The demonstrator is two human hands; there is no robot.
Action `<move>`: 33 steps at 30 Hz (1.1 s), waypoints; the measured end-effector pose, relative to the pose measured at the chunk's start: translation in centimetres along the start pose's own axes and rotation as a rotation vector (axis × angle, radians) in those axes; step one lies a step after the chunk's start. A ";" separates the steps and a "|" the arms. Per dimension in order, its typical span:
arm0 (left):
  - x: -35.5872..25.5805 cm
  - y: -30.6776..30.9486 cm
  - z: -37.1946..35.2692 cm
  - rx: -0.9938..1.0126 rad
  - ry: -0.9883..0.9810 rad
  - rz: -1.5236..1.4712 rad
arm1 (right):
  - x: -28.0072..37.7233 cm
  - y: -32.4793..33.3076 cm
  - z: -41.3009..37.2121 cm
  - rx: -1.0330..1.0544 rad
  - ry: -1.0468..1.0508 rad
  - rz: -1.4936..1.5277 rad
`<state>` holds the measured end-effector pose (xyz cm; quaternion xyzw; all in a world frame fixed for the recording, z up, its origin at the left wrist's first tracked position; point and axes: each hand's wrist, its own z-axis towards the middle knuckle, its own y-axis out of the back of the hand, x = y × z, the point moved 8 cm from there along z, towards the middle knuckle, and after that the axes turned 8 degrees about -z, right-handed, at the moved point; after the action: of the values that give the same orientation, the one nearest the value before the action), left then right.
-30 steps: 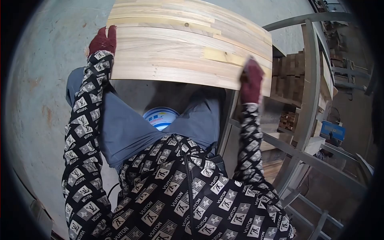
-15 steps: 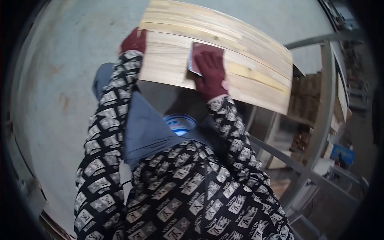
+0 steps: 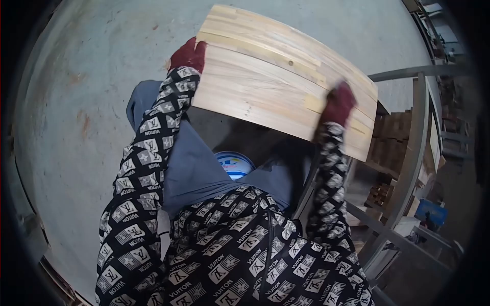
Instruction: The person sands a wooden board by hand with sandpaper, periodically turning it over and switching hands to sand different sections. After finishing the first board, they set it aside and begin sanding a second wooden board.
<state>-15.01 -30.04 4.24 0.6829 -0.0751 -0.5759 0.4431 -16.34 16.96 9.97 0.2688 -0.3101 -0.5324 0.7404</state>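
A pale wooden panel (image 3: pixel 255 76) made of glued strips lies tilted in front of me, above my knees. My left hand (image 3: pixel 190 55), in a dark red glove, is closed round the panel's left edge. Over the right part of the panel is my right hand (image 3: pixel 339 104), gloved the same way and smeared by motion. Its fingers are bent over a piece of sandpaper, which shows only as a dark blurred edge by the fingertips. A round dark knot (image 3: pixel 291 63) marks the panel's upper half.
Below the panel, between my legs, stands a white and blue bucket (image 3: pixel 235 164). A grey metal frame (image 3: pixel 419 127) rises on the right, with stacked wood pieces (image 3: pixel 390 135) beside it. Further right sits a blue box (image 3: pixel 431 211). Grey-green floor (image 3: pixel 92 102) stretches to the left.
My right hand has swept right across the panel with the sandpaper, from the middle to near the right end. My left hand keeps its hold on the left edge.
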 end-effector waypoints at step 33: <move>-2.6 1.5 -1.2 -0.037 -0.087 0.059 | 13.2 -8.5 7.0 0.214 0.221 0.436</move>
<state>-14.23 -28.73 7.14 0.6463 -0.1037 -0.5931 0.4688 -23.66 1.44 10.75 0.3288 -0.3327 -0.2918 0.8343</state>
